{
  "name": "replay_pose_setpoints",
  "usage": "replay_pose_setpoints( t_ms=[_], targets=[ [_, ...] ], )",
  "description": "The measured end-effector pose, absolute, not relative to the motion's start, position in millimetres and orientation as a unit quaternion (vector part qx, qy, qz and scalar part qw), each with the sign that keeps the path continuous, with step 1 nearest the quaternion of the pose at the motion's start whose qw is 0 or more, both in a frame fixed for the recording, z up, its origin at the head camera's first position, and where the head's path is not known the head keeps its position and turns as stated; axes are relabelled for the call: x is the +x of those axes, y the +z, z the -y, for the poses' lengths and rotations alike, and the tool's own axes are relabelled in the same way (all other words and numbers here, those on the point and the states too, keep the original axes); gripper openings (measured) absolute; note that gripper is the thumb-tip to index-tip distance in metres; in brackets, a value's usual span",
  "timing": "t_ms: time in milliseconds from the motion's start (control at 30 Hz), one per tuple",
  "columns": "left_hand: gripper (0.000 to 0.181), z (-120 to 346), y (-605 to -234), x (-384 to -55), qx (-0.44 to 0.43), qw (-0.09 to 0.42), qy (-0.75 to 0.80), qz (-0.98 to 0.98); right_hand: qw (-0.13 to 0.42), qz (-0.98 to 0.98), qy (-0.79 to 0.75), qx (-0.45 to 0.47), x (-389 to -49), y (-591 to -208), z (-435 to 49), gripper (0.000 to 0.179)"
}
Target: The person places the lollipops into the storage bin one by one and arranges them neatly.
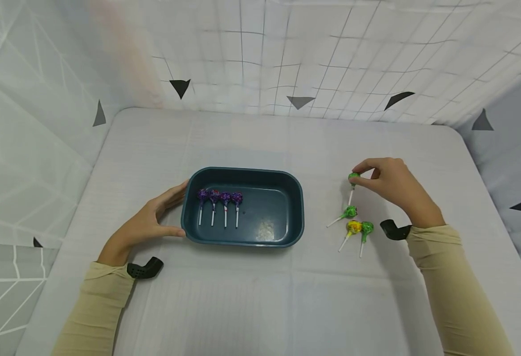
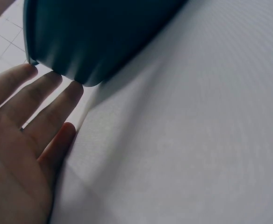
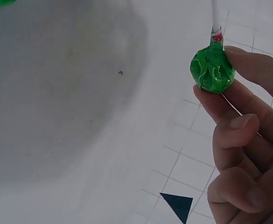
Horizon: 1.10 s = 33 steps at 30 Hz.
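My right hand (image 1: 391,183) pinches a green-wrapped lollipop (image 3: 213,70) by its candy head, between thumb and fingertips. The lollipop's white stick points down toward the table in the head view. Below it lie another green lollipop (image 1: 349,212), a yellow one (image 1: 354,227) and a green one (image 1: 367,228), side by side. My left hand (image 1: 146,222) is at the left end of a dark teal tray (image 1: 242,244), its fairly straight fingertips touching the tray's side. Several purple lollipops (image 1: 225,199) stand in a row in the tray's left half, sticks toward me.
A white cloth covers the table (image 1: 242,296). Behind it hangs a white curtain (image 1: 260,49) with a grid pattern and dark triangles. A black wrist device (image 1: 146,268) sits at the left wrist, another wrist device (image 1: 395,230) at the right.
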<state>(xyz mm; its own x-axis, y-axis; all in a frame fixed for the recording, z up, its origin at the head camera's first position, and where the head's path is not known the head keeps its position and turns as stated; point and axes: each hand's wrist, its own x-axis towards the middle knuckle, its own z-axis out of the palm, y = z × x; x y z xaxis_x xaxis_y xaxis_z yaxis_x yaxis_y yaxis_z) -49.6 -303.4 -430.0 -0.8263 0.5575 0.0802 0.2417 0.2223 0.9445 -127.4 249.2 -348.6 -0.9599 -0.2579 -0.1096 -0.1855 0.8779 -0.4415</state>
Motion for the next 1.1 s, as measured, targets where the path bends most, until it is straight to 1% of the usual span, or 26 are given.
replay_pose_setpoints(
  t_ms=[467,1100],
  targets=[
    [0.116,304,-431,-50,0.26,0.135,0.566,-0.771,0.068,-0.961,-0.231,-0.136,-125,-337,-226,0.025],
    [0.116,305,-433,-50,0.255,0.137,0.563,-0.774,0.068,-0.955,-0.236,-0.164,-124,-322,-191,0.02]
  ],
)
